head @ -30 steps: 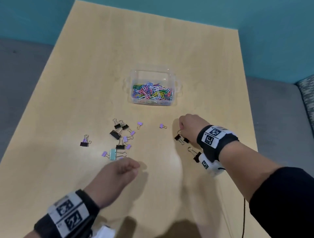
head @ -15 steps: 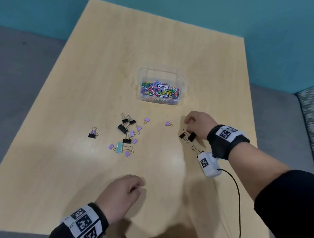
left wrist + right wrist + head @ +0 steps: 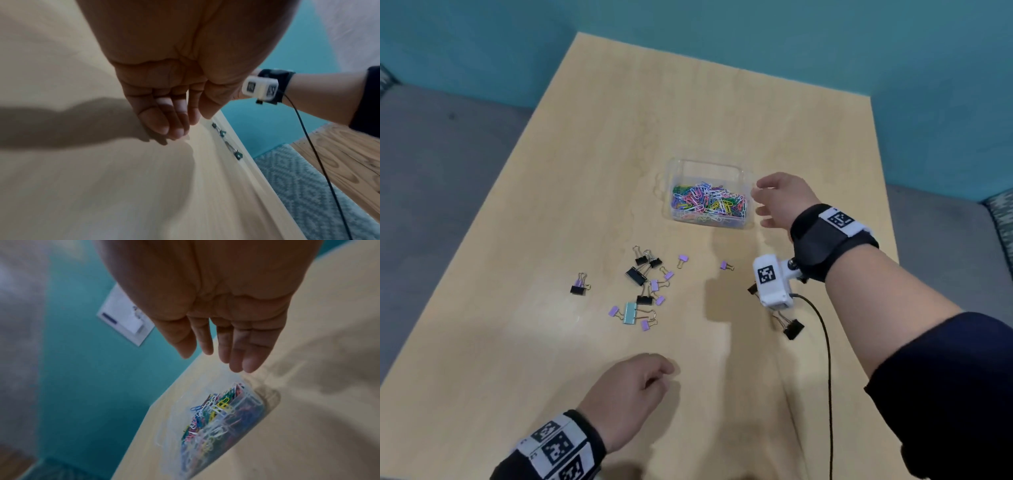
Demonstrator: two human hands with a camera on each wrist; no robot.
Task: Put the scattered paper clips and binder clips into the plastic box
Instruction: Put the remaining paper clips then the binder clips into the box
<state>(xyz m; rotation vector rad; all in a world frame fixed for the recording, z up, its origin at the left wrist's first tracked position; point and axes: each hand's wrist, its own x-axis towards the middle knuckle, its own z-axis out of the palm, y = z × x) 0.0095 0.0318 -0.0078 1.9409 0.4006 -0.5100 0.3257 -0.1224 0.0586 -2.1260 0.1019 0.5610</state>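
While our right hand [image 3: 780, 200] hovers spread and empty beside the clear plastic box [image 3: 748, 178], small black and lilac steel binder clips [image 3: 645, 286] lie scattered.
We judge them light, stiff, slippery: pinch the wire loops; left hand [image 3: 628, 394] loosely curled, idle.

Clear plastic box [image 3: 709, 168] of paper clips [image 3: 707, 202], binder clips [image 3: 643, 287] scattered

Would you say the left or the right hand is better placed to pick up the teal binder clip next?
Left, probably. The left hand hovers empty just below the teal binder clip, while the right hand is up beside the plastic box.
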